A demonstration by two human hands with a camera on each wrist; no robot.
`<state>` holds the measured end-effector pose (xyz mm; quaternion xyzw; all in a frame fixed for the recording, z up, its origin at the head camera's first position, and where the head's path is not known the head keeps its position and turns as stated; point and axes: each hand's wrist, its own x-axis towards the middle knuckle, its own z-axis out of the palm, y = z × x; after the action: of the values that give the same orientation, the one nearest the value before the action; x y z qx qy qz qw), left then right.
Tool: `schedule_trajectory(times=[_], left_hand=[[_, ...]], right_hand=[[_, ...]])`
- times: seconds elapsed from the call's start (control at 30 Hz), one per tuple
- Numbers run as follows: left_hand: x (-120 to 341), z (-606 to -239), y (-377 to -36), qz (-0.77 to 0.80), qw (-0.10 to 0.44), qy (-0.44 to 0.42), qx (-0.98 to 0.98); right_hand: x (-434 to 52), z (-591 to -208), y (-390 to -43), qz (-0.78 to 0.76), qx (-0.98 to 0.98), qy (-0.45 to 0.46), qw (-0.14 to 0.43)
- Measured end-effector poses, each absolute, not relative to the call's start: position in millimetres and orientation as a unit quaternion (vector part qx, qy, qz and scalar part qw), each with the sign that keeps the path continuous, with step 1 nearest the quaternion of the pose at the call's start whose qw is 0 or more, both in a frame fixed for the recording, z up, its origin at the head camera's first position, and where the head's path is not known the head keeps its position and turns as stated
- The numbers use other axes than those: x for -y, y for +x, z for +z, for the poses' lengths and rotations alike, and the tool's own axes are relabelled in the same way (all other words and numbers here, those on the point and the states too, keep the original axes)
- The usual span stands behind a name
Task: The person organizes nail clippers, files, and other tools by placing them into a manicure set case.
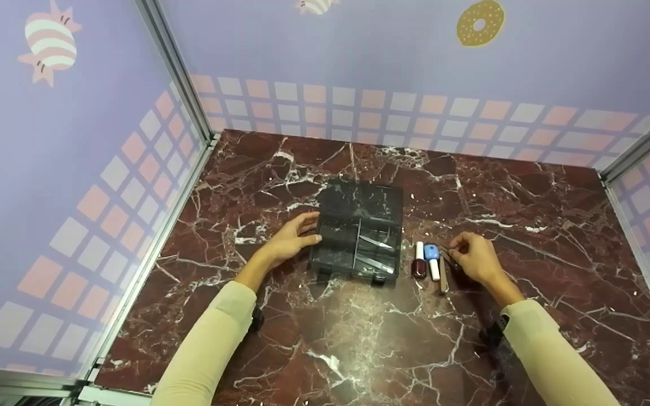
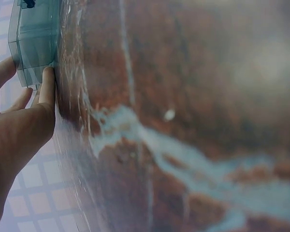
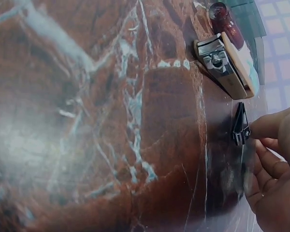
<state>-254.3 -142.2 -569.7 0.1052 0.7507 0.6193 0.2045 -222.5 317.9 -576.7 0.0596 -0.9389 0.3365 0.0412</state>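
A dark see-through plastic box (image 1: 339, 239) with dividers lies on the table. My left hand (image 1: 291, 241) rests against its left side, thumb and fingertips touching it. In the left wrist view its greenish corner (image 2: 36, 53) shows between those fingers. To the right of the box, my right hand (image 1: 476, 256) pinches a small black clipper-like piece (image 3: 240, 124) close over the table; its exact kind I cannot tell. Beside that hand lies a nail clipper (image 1: 443, 273) with a tan lever. A dark red nail polish bottle (image 1: 418, 268) and a blue bottle (image 1: 431, 252) with a white cap lie alongside.
The table (image 1: 325, 332) has a dark red marbled top. Patterned lilac walls (image 1: 336, 62) enclose it at the back and on both sides, with metal posts (image 1: 181, 67) at the corners. Pale slivers show in the box's right-hand compartments.
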Motion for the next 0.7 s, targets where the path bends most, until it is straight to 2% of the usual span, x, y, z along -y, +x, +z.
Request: schedule_trajectory(times=[0.27,0.7], left_hand=[[142.7,-571.6,-255.7,0.618,0.201,0.107,-0.752],[142.5,-572.9,-255.9,0.621,0.197,0.104,-0.752]], right_hand=[[-297.5,-564.4,-224.9,0.388,0.916,0.076,0.062],[-214.7,-536.4,-222.7,0.455,0.871,0.185,-0.009]])
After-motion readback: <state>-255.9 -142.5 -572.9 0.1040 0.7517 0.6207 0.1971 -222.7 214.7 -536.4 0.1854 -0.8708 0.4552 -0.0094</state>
